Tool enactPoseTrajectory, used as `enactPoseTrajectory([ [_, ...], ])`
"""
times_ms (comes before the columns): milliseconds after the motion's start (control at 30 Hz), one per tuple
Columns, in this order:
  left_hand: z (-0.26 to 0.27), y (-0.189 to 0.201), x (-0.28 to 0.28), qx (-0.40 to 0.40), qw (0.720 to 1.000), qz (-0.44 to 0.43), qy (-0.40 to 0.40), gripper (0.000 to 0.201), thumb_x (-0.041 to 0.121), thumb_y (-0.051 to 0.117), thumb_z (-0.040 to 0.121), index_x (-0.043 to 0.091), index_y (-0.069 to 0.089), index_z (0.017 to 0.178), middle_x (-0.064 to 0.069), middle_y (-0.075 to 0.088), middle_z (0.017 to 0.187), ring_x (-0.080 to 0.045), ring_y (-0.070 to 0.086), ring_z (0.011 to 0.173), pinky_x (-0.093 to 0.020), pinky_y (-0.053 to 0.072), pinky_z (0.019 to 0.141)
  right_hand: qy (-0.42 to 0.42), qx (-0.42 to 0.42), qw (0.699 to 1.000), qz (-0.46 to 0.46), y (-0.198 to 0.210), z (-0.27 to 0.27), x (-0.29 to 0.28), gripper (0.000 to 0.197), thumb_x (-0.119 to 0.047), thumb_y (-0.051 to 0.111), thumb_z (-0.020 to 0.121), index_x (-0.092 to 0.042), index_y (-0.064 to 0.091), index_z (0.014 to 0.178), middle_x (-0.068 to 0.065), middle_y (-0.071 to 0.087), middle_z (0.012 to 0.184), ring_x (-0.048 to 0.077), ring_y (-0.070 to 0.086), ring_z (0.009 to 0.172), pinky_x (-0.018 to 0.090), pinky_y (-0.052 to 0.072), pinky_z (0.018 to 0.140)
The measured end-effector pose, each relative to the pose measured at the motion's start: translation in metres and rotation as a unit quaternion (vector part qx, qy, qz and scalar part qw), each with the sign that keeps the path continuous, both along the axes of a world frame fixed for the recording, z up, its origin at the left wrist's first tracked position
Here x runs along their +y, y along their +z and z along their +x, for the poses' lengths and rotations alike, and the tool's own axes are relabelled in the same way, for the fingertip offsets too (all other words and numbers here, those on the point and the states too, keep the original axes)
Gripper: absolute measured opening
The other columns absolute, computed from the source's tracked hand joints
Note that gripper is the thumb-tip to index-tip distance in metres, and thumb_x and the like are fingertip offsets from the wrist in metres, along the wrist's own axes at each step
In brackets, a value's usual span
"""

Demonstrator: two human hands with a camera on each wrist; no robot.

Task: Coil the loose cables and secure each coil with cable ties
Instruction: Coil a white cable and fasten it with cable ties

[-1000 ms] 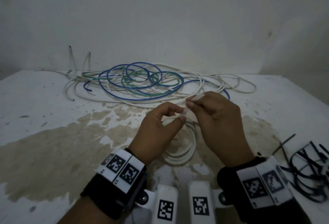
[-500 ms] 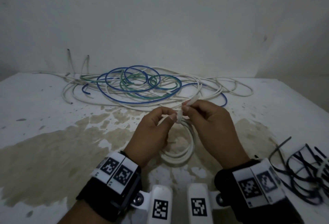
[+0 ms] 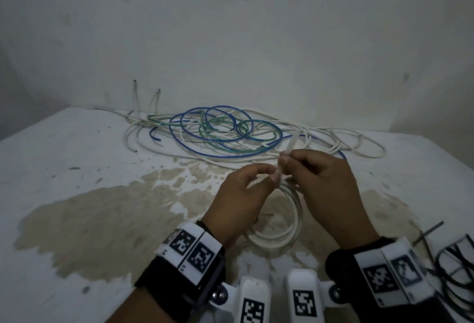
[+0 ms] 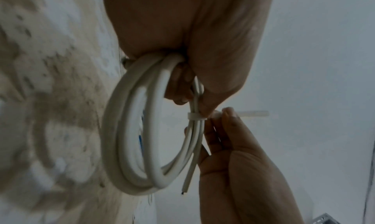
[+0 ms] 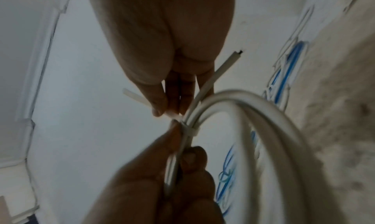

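Coil partly hidden by hands; tie cinched round it.

The coiled cable sits between the left hand and right hand, above the near middle of the table. Behind them, against the wall, lies a tangle of loose cables. A pile of cable ties lies on the table to the right of the right hand.
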State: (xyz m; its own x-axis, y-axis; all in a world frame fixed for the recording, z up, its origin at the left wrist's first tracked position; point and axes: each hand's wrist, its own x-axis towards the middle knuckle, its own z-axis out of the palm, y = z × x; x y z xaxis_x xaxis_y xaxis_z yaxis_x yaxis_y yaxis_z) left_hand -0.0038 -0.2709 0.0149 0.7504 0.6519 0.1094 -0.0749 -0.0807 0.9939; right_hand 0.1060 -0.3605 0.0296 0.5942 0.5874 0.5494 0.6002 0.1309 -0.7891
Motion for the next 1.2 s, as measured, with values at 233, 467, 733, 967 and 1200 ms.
enactPoseTrajectory([
  [233,-0.054,0.02,0.027,-0.012,0.994,0.103,0.038,0.013,0.019,0.061,0.091,0.013,0.071,0.094,0.014,0.059,0.056,0.002,0.042,0.035,-0.011,0.032,0.04,0.03,-0.037,0.999,0.022,0.024,-0.039,0.033,0.019,-0.018,0.068,0.084,-0.034,0.068,0.073,-0.013,0.069,0.072,0.002,0.065,0.076,0.024,0.051,0.076],
  [467,-0.131,0.025,0.074,-0.093,0.978,-0.128,0.137,0.017,0.02,0.051,0.096,0.005,0.06,0.098,0.001,0.033,0.058,-0.01,0.024,0.043,-0.018,0.025,0.038,0.221,0.042,0.948,-0.223,0.021,-0.095,0.077,0.022,-0.031,0.056,0.091,-0.014,0.069,0.086,0.004,0.071,0.079,0.017,0.068,0.067,0.037,0.058,0.059],
  [733,-0.2,0.005,0.104,-0.075,0.967,-0.149,0.193,0.019,0.016,0.055,0.093,0.008,0.07,0.104,-0.009,0.073,0.099,-0.021,0.069,0.088,-0.031,0.057,0.076,0.179,0.185,0.961,-0.097,0.002,-0.143,0.154,0.035,-0.015,0.052,0.096,-0.009,0.068,0.065,0.015,0.068,0.067,0.029,0.068,0.066,0.042,0.058,0.064],
  [967,-0.223,0.005,0.148,-0.125,0.94,-0.195,0.252,0.019,0.005,0.056,0.091,-0.008,0.067,0.1,-0.018,0.072,0.096,-0.022,0.07,0.082,-0.024,0.058,0.067,0.205,0.223,0.94,-0.154,-0.009,-0.167,0.197,0.027,-0.021,0.051,0.095,-0.006,0.066,0.08,0.019,0.069,0.088,0.032,0.067,0.075,0.048,0.057,0.071],
  [1200,-0.242,0.015,0.25,-0.114,0.915,-0.203,0.328,0.012,0.001,0.054,0.093,-0.009,0.06,0.091,-0.018,0.064,0.086,-0.022,0.061,0.076,-0.023,0.058,0.06,0.166,0.258,0.93,-0.2,-0.015,-0.149,0.21,0.023,-0.035,0.052,0.095,-0.017,0.065,0.09,0.006,0.068,0.097,0.024,0.065,0.085,0.037,0.052,0.07],
])
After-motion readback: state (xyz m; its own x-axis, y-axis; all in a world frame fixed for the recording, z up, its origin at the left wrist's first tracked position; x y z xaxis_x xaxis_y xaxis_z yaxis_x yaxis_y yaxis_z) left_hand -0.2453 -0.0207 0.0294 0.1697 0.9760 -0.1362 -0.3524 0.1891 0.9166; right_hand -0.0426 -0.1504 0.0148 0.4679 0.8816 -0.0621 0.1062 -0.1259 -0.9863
